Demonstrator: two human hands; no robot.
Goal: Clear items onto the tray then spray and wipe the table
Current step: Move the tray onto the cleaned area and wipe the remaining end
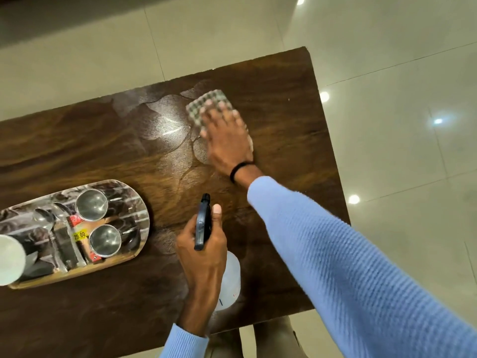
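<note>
My right hand (227,140) lies flat on a checked cloth (206,103) and presses it onto the dark wooden table (103,151) near the far right corner; the hand is blurred. Wet swirl marks shine on the wood left of the cloth. My left hand (204,251) grips a spray bottle (229,280) by its black trigger head (202,223), held above the near edge of the table, nozzle pointing away from me. An oval tray (143,210) at the left carries two steel cups (91,204) (105,240), spoons (45,218) and small packets.
A pale cylindrical object (10,259) sits at the tray's left end, cut off by the frame. The table's right edge (333,156) and near edge drop to a glossy tiled floor (400,99). My legs show below the near edge.
</note>
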